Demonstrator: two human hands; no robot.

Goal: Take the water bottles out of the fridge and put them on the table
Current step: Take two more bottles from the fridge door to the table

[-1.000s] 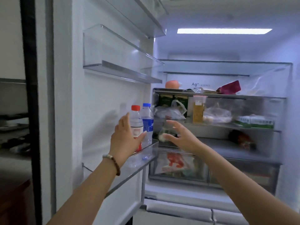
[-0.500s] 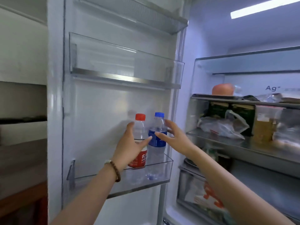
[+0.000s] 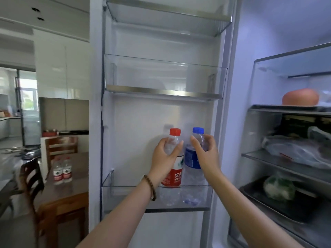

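Observation:
Two water bottles stand side by side in the lower clear door shelf of the open fridge. The red-capped bottle with a red label is on the left; my left hand is wrapped around its upper body. The blue-capped bottle with a blue label is on the right; my right hand grips its neck and shoulder. Both bottles are upright with their bases inside the shelf. Two more red-labelled bottles stand on the wooden table at the left.
The door shelf above holds nothing. Fridge shelves at the right carry an orange round item, bagged food and a dark tray. Wooden chairs stand by the table beyond the door's edge.
My view has swung left toward the door. Both hands have closed around the bottles: the left on the red-capped one, the right on the blue-capped one.

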